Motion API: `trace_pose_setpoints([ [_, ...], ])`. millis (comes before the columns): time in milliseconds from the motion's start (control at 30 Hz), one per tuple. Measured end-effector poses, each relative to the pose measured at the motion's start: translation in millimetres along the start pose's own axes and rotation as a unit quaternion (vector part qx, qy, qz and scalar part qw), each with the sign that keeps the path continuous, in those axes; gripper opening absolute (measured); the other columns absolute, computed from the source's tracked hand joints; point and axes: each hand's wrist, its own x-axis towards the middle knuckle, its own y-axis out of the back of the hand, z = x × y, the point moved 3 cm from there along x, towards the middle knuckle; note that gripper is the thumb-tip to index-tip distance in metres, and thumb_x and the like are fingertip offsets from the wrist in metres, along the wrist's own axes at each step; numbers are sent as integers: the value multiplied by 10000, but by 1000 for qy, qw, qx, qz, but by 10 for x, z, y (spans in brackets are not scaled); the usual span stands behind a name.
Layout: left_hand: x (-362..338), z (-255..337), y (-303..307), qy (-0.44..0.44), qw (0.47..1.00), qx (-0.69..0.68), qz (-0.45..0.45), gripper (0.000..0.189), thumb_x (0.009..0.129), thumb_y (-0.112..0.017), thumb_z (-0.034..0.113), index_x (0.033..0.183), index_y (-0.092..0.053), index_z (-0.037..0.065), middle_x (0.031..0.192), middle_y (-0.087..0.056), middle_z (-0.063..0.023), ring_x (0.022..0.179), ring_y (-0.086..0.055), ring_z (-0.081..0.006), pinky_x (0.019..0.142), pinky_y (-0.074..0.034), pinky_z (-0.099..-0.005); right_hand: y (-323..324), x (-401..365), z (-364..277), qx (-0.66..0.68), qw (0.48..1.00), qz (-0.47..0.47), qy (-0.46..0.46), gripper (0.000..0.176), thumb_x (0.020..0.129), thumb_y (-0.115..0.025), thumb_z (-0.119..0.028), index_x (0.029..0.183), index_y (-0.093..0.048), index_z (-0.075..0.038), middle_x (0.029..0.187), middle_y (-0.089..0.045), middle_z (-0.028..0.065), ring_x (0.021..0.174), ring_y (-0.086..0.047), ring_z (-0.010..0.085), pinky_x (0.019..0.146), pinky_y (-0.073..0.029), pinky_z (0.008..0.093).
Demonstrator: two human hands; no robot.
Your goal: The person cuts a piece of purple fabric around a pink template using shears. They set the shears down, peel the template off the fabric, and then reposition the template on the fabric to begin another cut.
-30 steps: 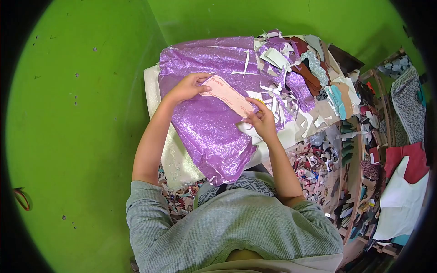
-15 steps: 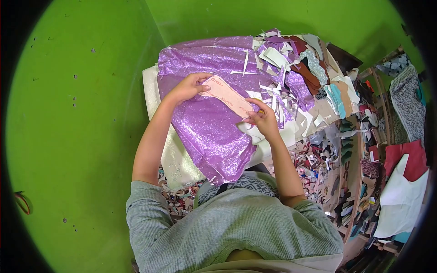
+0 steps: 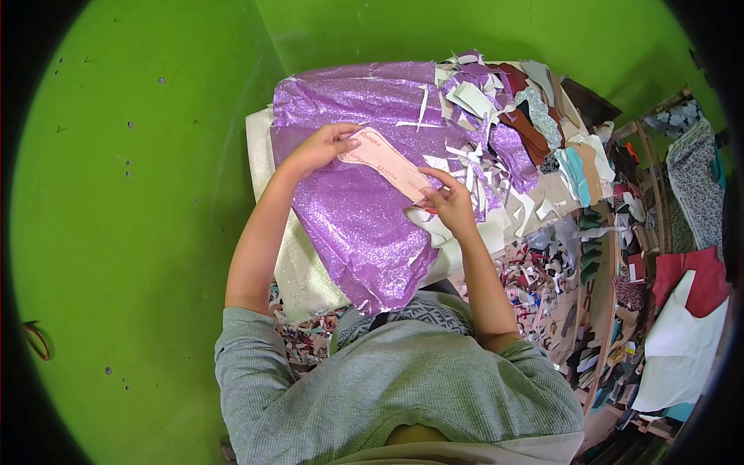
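Our left hand (image 3: pixel 319 149) pinched one rounded end of the pink sole-shaped template (image 3: pixel 385 163). Our right hand (image 3: pixel 451 205) closed its fingers on the other end, probably to keep it flat and steady. The template lay between the fingers on the purple glitter sheet (image 3: pixel 356 232), which was spread over a white sheet (image 3: pixel 260 155). Beyond the right fingers sat a heap of offcuts (image 3: pixel 511 132).

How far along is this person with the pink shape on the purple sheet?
Early on, it seems. Done: a heap of cut scraps lies at the right. In hand: the left hand and right hand hold a pink template on the glitter sheet. Left: no outline or cut shows around it, so marking and cutting probably remain.
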Motion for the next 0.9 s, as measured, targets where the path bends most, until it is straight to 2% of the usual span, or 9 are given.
trace_pose_setpoints([
  [167,-23,32,-12,-2,1000,4,7,369,838,-547,115,1182,-483,-2,958,-601,-79,862,-548,-114,763,-428,-239,22,28,111,33,999,38,5,347,800,-509,64,1135,-511,-29,759,-466,38,706,-594,128,645,-555,222],
  [300,15,-11,15,-32,998,54,29,371,828,-565,128,1172,-495,8,990,-591,-102,889,-547,-141,751,-444,-264,9,-4,94,61,995,74,21,378,790,-535,54,1154,-483,-35,740,-389,22,754,-592,140,663,-556,227],
  [400,21,-18,18,-52,995,63,52,363,821,-575,137,1156,-510,12,1013,-583,-122,945,-535,-169,758,-450,-279,56,15,189,53,995,80,20,390,778,-570,36,1150,-460,-4,776,-482,56,799,-592,149,635,-550,224],
  [467,24,-12,10,-60,995,64,55,357,819,-579,138,1146,-517,12,1019,-583,-123,972,-525,-178,770,-448,-284,74,55,262,13,1000,10,17,282,778,-597,-1,1029,-479,53,844,-567,109,790,-605,156,603,-531,217],
  [500,25,-12,11,-67,994,65,59,351,816,-582,139,1137,-525,11,1024,-582,-125,998,-515,-187,782,-446,-289,71,57,256,13,1000,11,17,282,778,-597,-1,1029,-479,53,844,-567,109,790,-605,156,603,-531,217],
  [567,43,-38,17,-75,993,66,63,350,815,-584,142,1134,-527,10,1034,-581,-120,1006,-514,-189,791,-443,-293,54,61,280,42,998,12,-36,181,786,-609,-36,882,-483,53,871,-606,151,752,-621,160,589,-508,210],
  [667,47,-42,11,-78,992,70,73,348,812,-587,146,1127,-532,9,1046,-581,-115,1015,-516,-195,809,-437,-302,72,62,320,48,995,35,-75,170,794,-611,-61,812,-469,30,830,-609,143,706,-631,168,603,-505,207],
  [800,33,-18,-21,-87,991,64,75,339,809,-592,153,1110,-543,6,1043,-588,-119,1018,-523,-209,826,-432,-311,89,72,359,72,992,40,-94,189,792,-619,-84,832,-473,29,809,-613,136,675,-634,171,592,-497,197],
  [900,49,-17,-36,-98,987,93,82,337,804,-594,152,1102,-550,1,1035,-594,-119,1018,-524,-212,829,-430,-313,124,81,421,93,990,16,-107,201,795,-620,-102,856,-480,28,817,-606,129,732,-626,164,614,-497,208],
])
